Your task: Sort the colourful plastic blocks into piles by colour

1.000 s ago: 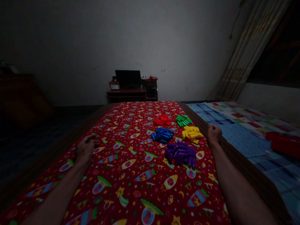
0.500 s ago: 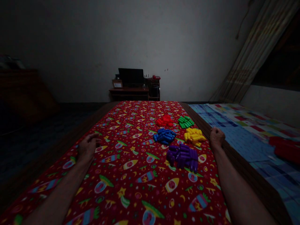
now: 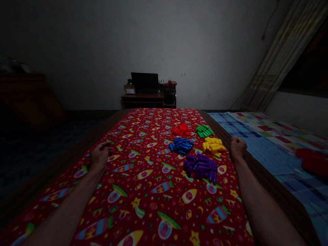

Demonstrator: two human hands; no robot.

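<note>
My left hand [image 3: 100, 156] rests on the left part of the red patterned cloth [image 3: 143, 205], its fingers apart and nothing in them. At the cloth's right edge lies my right hand [image 3: 238, 148], curled into a fist with no object showing. Just left of that fist is a pile of yellow tube-shaped pieces [image 3: 214, 146]. Nearer to me sits a purple pile [image 3: 202, 167] of similar pieces. A blue pile [image 3: 181, 146] is left of the yellow one. Farther back are a red pile [image 3: 181, 129] and a green pile [image 3: 204, 131]. Neither hand touches a pile.
The cloth covers a long table with a dark wooden edge [image 3: 217, 126]. Beyond its far end stands a desk [image 3: 142, 97] with a black monitor [image 3: 145, 82]. To the right is a surface with a blue checked cover [image 3: 256, 147] and a red cloth item [image 3: 314, 162].
The view has shifted slightly, moving the table and piles a little up and right in the picture. My left hand appears a bit farther right. The piles look unchanged.
</note>
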